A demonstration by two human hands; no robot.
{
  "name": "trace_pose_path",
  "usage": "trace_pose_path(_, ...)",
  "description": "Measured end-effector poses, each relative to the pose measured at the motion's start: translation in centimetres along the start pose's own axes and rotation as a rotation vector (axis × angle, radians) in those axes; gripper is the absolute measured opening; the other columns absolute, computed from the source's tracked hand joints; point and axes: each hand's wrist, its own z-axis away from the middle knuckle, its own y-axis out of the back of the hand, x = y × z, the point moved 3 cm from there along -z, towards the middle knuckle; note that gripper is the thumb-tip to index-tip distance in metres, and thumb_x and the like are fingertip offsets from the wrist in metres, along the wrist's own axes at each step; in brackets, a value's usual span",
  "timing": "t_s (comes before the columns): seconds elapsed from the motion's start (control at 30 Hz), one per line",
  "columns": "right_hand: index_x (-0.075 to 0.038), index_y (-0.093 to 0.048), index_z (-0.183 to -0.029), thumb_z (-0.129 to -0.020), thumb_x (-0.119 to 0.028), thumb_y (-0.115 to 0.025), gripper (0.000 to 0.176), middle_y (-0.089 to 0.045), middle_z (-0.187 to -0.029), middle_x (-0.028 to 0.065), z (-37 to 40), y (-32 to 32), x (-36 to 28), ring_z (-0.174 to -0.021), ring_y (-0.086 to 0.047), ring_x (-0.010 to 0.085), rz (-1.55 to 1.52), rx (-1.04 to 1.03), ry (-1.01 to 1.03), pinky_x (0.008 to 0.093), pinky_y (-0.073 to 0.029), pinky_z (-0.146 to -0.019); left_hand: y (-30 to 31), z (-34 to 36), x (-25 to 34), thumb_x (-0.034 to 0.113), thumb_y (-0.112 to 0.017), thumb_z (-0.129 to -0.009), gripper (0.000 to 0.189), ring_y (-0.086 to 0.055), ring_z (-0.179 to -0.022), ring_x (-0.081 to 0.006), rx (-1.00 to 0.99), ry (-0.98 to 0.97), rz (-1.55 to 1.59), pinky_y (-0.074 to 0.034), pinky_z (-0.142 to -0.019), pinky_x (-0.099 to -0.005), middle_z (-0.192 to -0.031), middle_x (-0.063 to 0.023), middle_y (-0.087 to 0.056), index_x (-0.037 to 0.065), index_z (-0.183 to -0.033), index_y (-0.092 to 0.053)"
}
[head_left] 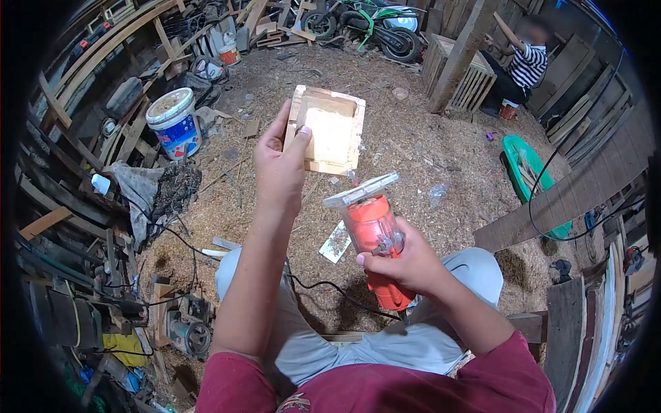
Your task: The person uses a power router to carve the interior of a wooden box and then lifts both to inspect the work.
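My left hand (pixel 284 157) grips a small square wooden box (pixel 359 131) by its left wall, thumb over the rim and fingers behind. The box's open side faces me, and its pale inside is brightly lit. In my right hand (pixel 406 261) is an orange trim router (pixel 370 219), fingers wrapped round its body. Its clear base plate points up, with the bit sticking out just below the box's lower edge; bit and box look apart, though the depth is hard to judge. A black cord (pixel 344 292) runs from the router's lower end across my lap.
Sawdust covers the ground. A white and blue bucket (pixel 173 127) stands at left, a green tub (pixel 516 155) with wood scraps at right. A wooden post (pixel 461 62) rises near a slatted crate. Beyond sits a person in a striped shirt (pixel 529 65). A green motorbike (pixel 368 27) is behind.
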Motion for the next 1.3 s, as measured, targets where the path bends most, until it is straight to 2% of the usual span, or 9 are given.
trace_pose_path(0.23, 0.000, -0.058, -0.134, -0.085, -0.030, -0.097, 0.069, -0.074, -0.113, 0.0086, 0.18, -0.11, -0.62, -0.097, -0.073, 0.0138, -0.041, -0.010, -0.047, 0.0333, -0.061, -0.085, -0.12, 0.08, -0.08, -0.003, -0.065, -0.105, 0.064, -0.070, -0.130, -0.0215, -0.004, 0.006, -0.003, -0.058, -0.109, -0.0348, -0.153, -0.0198, -0.065, -0.007, -0.165, -0.044)
trace_pose_path(0.33, -0.002, -0.057, -0.141, -0.089, -0.020, -0.094, 0.067, -0.072, -0.114, 0.0045, 0.07, 0.00, -0.46, -0.100, -0.071, 0.0130, -0.024, -0.023, -0.061, 0.0328, -0.060, -0.088, -0.19, 0.07, -0.24, -0.003, -0.065, -0.105, 0.064, -0.069, -0.130, -0.0216, -0.012, 0.003, -0.010, -0.058, -0.109, -0.0350, -0.153, -0.0196, -0.065, -0.007, -0.165, -0.044)
trace_pose_path(0.43, -0.002, -0.056, -0.141, -0.089, -0.020, -0.094, 0.067, -0.072, -0.115, 0.0043, 0.00, -0.22, -0.54, -0.100, -0.071, 0.0131, -0.040, -0.021, -0.069, 0.0331, -0.060, -0.088, -0.08, 0.12, -0.17, -0.003, -0.065, -0.105, 0.064, -0.069, -0.131, -0.0216, -0.019, 0.009, -0.014, -0.057, -0.109, -0.0350, -0.153, -0.0196, -0.065, -0.007, -0.165, -0.044)
trace_pose_path(0.53, 0.000, -0.058, -0.133, -0.086, -0.031, -0.097, 0.068, -0.073, -0.114, 0.0082, -0.07, -0.21, -0.44, -0.099, -0.072, 0.0137, -0.047, -0.001, -0.016, 0.0335, -0.061, -0.086, -0.02, 0.05, -0.41, -0.003, -0.065, -0.105, 0.063, -0.069, -0.131, -0.0216, -0.019, 0.004, -0.007, -0.057, -0.110, -0.0351, -0.153, -0.0198, -0.065, -0.007, -0.165, -0.044)
trace_pose_path(0.63, 0.000, -0.058, -0.132, -0.087, -0.031, -0.097, 0.067, -0.073, -0.113, 0.0081, -0.05, -0.13, -0.43, -0.098, -0.072, 0.0138, -0.033, 0.002, -0.009, 0.0334, -0.061, -0.086, -0.17, 0.14, -0.36, -0.003, -0.064, -0.105, 0.063, -0.069, -0.131, -0.0216, -0.016, -0.008, -0.034, -0.057, -0.110, -0.0351, -0.153, -0.0202, -0.065, -0.008, -0.165, -0.044)
trace_pose_path(0.73, -0.002, -0.057, -0.139, -0.088, -0.021, -0.095, 0.067, -0.072, -0.116, 0.0049, -0.07, 0.04, -0.40, -0.101, -0.071, 0.0135, -0.061, -0.020, -0.067, 0.0334, -0.059, -0.091, -0.34, 0.22, -0.05, -0.004, -0.063, -0.105, 0.062, -0.070, -0.130, -0.0217, -0.014, -0.027, -0.083, -0.057, -0.109, -0.0347, -0.152, -0.0206, -0.065, -0.008, -0.165, -0.044)
trace_pose_path(1.13, -0.001, -0.056, -0.138, -0.087, -0.024, -0.096, 0.069, -0.071, -0.119, 0.0062, 0.20, -0.02, -0.47, -0.105, -0.070, 0.0142, -0.020, -0.035, -0.055, 0.0347, -0.059, -0.095, 0.13, -0.13, 0.11, -0.004, -0.063, -0.106, 0.062, -0.072, -0.126, -0.0217, 0.018, 0.011, 0.001, -0.059, -0.107, -0.0337, -0.149, -0.0217, -0.067, -0.009, -0.164, -0.043)
trace_pose_path(1.2, 0.000, -0.057, -0.135, -0.086, -0.029, -0.097, 0.069, -0.073, -0.116, 0.0083, 0.00, -0.05, -0.15, -0.102, -0.072, 0.0138, -0.005, -0.020, -0.012, 0.0341, -0.060, -0.091, 0.20, -0.21, -0.20, -0.004, -0.064, -0.105, 0.063, -0.071, -0.127, -0.0218, 0.011, 0.007, 0.019, -0.059, -0.108, -0.0339, -0.150, -0.0217, -0.066, -0.009, -0.165, -0.043)
trace_pose_path(1.3, 0.001, -0.058, -0.133, -0.085, -0.031, -0.098, 0.070, -0.074, -0.115, 0.0093, -0.03, -0.05, -0.04, -0.101, -0.073, 0.0136, 0.008, -0.009, -0.001, 0.0339, -0.061, -0.089, 0.35, -0.35, -0.60, -0.002, -0.064, -0.105, 0.060, -0.074, -0.124, -0.0214, 0.020, -0.012, 0.000, -0.062, -0.104, -0.0348, -0.145, -0.0173, -0.070, -0.005, -0.163, -0.049)
